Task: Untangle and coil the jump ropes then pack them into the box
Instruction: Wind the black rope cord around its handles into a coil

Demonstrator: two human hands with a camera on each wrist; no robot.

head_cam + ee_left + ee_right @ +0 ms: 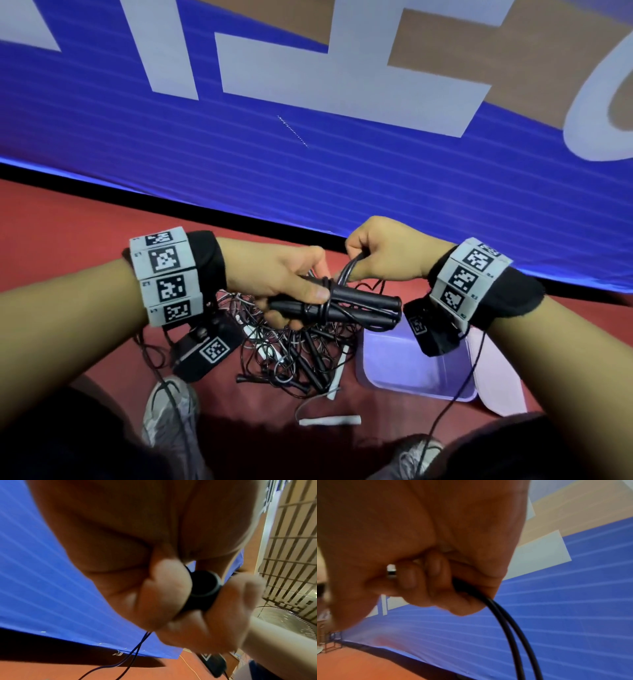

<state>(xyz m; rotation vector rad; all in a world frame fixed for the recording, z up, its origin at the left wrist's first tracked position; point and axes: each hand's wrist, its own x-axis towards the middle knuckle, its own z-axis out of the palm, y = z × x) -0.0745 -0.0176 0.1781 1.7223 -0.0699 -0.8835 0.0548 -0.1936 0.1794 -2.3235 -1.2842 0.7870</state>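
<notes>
My left hand [294, 291] grips a black jump rope's two handles [359, 308] side by side, with cord wound round them. The left wrist view shows a handle's round end [204, 586] between the curled fingers [168, 588]. My right hand [373, 253], just above the handles, pinches a doubled loop of the black cord [349, 270]; in the right wrist view the two cord strands [510, 626] run down from the curled fingers [436, 574]. Below the hands a tangled pile of black and white jump ropes [294, 356] lies on the red floor. A pale purple box [411, 380] stands open to its right.
A large blue mat with white letters [308, 137] covers the floor ahead, its dark edge just beyond my hands. A white rope handle [330, 420] lies loose near my shoes [171, 411]. The box's lid [496, 377] lies beside it on the right. A fan [283, 622] stands far off.
</notes>
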